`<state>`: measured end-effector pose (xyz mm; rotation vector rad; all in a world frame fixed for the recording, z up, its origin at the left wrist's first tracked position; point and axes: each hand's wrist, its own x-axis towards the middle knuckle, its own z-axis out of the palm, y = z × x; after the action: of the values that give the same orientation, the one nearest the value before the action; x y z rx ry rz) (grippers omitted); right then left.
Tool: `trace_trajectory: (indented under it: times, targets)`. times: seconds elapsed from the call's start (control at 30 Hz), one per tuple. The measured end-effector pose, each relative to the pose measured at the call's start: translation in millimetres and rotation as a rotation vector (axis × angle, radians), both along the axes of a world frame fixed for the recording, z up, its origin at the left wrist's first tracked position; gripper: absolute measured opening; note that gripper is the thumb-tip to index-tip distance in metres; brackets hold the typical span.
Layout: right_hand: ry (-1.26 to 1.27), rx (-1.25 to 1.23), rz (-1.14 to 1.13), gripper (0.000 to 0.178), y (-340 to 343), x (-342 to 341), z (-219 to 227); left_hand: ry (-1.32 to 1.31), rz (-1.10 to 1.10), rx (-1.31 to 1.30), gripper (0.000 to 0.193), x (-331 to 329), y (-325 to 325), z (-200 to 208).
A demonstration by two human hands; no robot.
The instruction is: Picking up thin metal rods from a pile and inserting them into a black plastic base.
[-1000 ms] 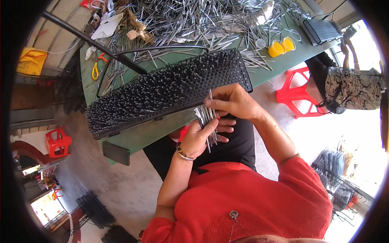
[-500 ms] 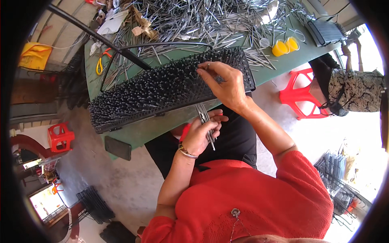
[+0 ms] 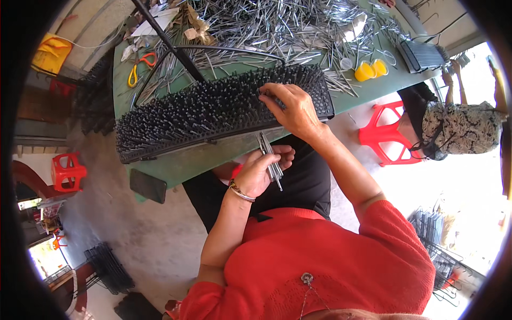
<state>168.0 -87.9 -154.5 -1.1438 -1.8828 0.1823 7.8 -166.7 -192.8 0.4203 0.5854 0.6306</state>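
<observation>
A bundle of thin grey metal rods (image 3: 264, 144) lies across my left hand (image 3: 258, 173), with the thumb closed over it. My left hand is just in front of the table edge, below the rack. My right hand (image 3: 300, 111) reaches over the right part of a long black rack (image 3: 176, 145), thumb and forefinger pinched together at the tops of the rods standing there. What that pinch holds is too small to make out. Dark-tipped upright rods crowd most of the rack. Bare holes show at its right end.
Loose metal rods (image 3: 288, 26) are heaped across the green table (image 3: 352, 96). Orange-handled scissors (image 3: 140, 69), yellow cups (image 3: 372, 70) and a dark phone (image 3: 148, 185) lie on it. A black bar (image 3: 165, 37) slants over the rack. A person (image 3: 461, 125) is beside a red stool (image 3: 388, 133) at right.
The whole view has shifted slightly. My right hand stays over the same part of the rack, still pinched. My left hand keeps hold of the rods, with little change in its place.
</observation>
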Motion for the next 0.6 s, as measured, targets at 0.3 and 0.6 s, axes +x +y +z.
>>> trace_trajectory:
  times: [0.3,0.6]
  targets:
    - [0.061,-0.164,0.054,0.017,0,-3,5,-0.095,0.036,-0.098,0.027,-6,-2,5]
    - [0.009,-0.026,-0.029,0.014,-6,0,5,0.035,-0.033,-0.094,0.03,-4,-3,10]
